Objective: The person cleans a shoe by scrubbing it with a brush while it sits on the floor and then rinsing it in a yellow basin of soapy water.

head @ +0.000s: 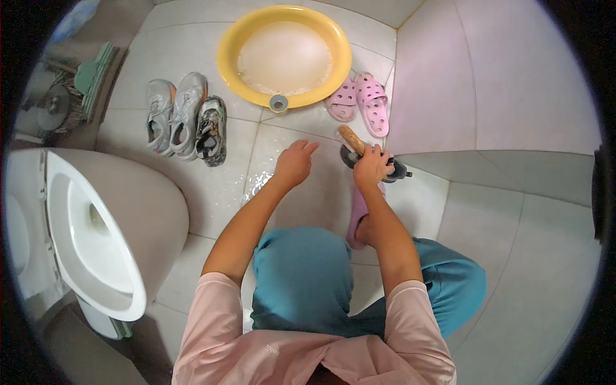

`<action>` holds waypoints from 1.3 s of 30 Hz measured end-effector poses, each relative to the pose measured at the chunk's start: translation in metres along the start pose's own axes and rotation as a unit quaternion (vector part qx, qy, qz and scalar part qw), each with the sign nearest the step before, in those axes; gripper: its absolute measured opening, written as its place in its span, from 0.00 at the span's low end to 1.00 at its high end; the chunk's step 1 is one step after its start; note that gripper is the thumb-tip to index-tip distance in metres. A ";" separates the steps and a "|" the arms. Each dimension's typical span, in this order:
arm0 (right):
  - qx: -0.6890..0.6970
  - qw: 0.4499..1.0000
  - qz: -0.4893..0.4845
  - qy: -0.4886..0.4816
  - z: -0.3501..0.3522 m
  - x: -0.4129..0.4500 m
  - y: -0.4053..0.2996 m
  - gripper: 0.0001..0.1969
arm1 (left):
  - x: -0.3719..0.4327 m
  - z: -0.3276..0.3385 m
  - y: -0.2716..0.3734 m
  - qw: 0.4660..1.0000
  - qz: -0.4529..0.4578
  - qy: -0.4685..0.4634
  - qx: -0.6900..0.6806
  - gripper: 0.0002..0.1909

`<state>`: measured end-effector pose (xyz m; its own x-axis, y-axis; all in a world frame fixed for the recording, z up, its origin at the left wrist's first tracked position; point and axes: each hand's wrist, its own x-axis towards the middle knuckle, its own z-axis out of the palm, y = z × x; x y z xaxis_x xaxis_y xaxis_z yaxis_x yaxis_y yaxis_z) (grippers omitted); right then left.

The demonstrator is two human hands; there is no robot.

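My right hand [373, 167] is closed around one end of a wooden scrub brush [351, 138], whose pale bristles face down. Directly under the brush and hand lies a dark shoe [400, 171], partly covered by my fingers. Over the floor tiles to the left, my left hand [294, 162] is held with its fingers apart and nothing in it. Ahead of both hands stands a yellow plastic basin [284, 100] of cloudy, sudsy water [288, 55].
Two grey sneakers [188, 115] and a patterned shoe [211, 131] stand left of the basin. Pink clogs [371, 103] sit at its right. A white toilet [130, 269] rises at left, near a green-headed broom [94, 79]. Wet floor tiles [260, 183] lie between.
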<state>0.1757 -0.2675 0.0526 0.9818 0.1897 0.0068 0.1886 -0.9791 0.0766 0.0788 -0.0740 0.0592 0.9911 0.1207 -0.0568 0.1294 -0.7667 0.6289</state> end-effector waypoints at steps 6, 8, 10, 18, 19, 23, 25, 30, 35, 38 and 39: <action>-0.045 0.998 -0.012 0.035 0.005 -0.008 0.001 0.16 | -0.007 0.002 -0.002 1.000 0.005 0.002 0.000 0.23; -0.041 0.998 -0.007 0.037 0.001 -0.010 0.000 0.17 | -0.011 0.001 -0.007 1.000 0.006 0.003 0.007 0.23; 0.083 0.997 0.010 0.001 -0.004 -0.006 0.011 0.16 | -0.010 -0.001 -0.005 1.000 0.002 -0.001 0.006 0.24; 0.235 0.958 -0.111 0.123 -0.054 0.015 -0.005 0.14 | -0.009 -0.037 0.006 1.000 -0.003 0.028 0.003 0.24; 0.259 0.941 -0.164 0.142 -0.071 0.020 -0.019 0.14 | -0.007 -0.046 0.006 0.999 0.001 0.038 0.012 0.25; 0.302 0.915 -0.220 0.153 -0.135 0.046 -0.074 0.13 | -0.004 -0.090 0.011 0.996 0.007 0.087 -0.033 0.31; 0.294 0.916 -0.233 0.145 -0.157 0.064 -0.093 0.13 | -0.001 -0.111 0.020 0.992 -0.038 0.103 -0.060 0.34; 0.344 0.900 -0.259 0.064 -0.190 0.097 -0.137 0.12 | 0.006 -0.144 0.018 0.976 -0.155 0.102 -0.111 0.44; 0.340 0.892 -0.294 0.045 -0.181 0.134 -0.177 0.12 | 0.028 -0.140 0.005 0.962 -0.196 0.135 -0.138 0.44; 0.364 0.897 -0.249 -0.014 -0.165 0.161 -0.198 0.11 | 0.047 -0.134 -0.002 0.957 -0.240 0.104 -0.124 0.43; 0.374 0.889 -0.262 -0.025 -0.157 0.171 -0.201 0.10 | 0.053 -0.131 -0.004 0.953 -0.252 0.110 -0.125 0.43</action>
<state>0.3022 -0.0262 0.1947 0.7514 0.6490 0.1194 0.5631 -0.5363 -0.6288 0.1261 0.0185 0.1551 0.7702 0.5850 -0.2541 0.5491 -0.4053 0.7309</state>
